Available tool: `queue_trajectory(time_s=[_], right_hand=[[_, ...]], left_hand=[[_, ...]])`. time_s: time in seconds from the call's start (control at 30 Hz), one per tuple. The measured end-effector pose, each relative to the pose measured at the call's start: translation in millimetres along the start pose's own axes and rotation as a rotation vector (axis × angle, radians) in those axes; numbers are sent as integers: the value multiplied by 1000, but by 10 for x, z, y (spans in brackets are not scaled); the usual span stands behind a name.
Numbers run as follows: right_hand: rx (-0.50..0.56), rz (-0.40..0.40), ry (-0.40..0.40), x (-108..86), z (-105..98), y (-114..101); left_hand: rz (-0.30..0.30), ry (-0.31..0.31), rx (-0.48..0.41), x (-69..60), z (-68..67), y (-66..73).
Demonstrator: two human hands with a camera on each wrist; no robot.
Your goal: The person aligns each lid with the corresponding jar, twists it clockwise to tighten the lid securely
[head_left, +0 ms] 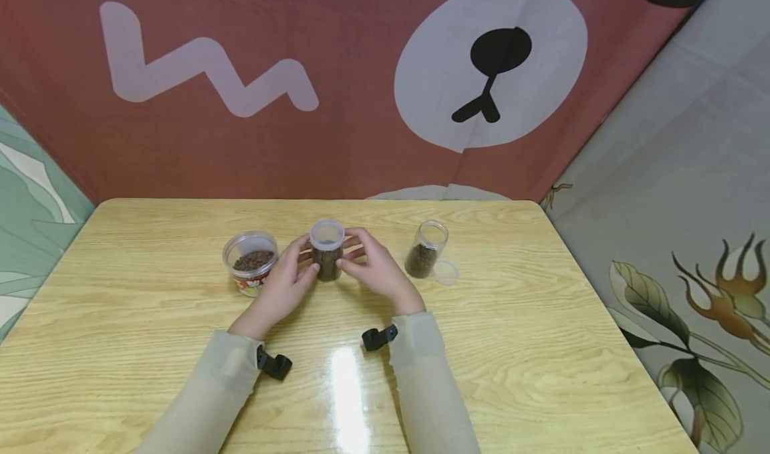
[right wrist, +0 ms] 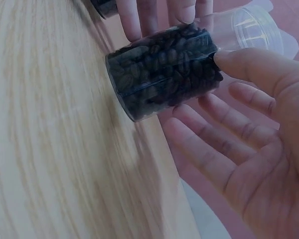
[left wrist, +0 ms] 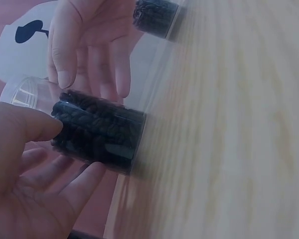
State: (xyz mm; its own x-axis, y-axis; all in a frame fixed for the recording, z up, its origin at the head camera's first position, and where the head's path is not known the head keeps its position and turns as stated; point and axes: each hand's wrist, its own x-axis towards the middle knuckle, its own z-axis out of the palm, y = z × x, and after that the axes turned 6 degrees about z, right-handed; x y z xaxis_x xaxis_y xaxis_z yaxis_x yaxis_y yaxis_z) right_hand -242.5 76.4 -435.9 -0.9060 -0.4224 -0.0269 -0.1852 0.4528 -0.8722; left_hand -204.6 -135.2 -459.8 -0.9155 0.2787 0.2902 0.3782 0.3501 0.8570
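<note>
A clear jar of dark coffee beans (head_left: 328,264) stands upright on the table between both hands, a whitish translucent lid (head_left: 327,232) over its mouth. My left hand (head_left: 287,279) holds one side, its thumb on the front of the jar and its fingers reaching round behind. From the other side my right hand (head_left: 377,267) holds the same jar, thumb against the wall near the top of the beans (right wrist: 172,67). The fingertips at the back are partly hidden in the head view.
Left of the hands stands an open, wide tub (head_left: 250,265) of small brown pieces. To the right are a second clear jar (head_left: 422,260), open and partly filled with dark beans, and a loose round lid (head_left: 446,272) beside it. A printed red cloth (head_left: 355,153) hangs behind the table.
</note>
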Motion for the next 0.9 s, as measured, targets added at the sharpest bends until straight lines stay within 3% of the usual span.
queue_trajectory(time_s=[0.6,0.9], right_hand=[[-5,-32,32,-69,-95,-184],[-64,-119,107,-141,-188,-273]], left_hand=[[-11,31,-16,1,-86,203],[63,84,-12,-9,-192,332]])
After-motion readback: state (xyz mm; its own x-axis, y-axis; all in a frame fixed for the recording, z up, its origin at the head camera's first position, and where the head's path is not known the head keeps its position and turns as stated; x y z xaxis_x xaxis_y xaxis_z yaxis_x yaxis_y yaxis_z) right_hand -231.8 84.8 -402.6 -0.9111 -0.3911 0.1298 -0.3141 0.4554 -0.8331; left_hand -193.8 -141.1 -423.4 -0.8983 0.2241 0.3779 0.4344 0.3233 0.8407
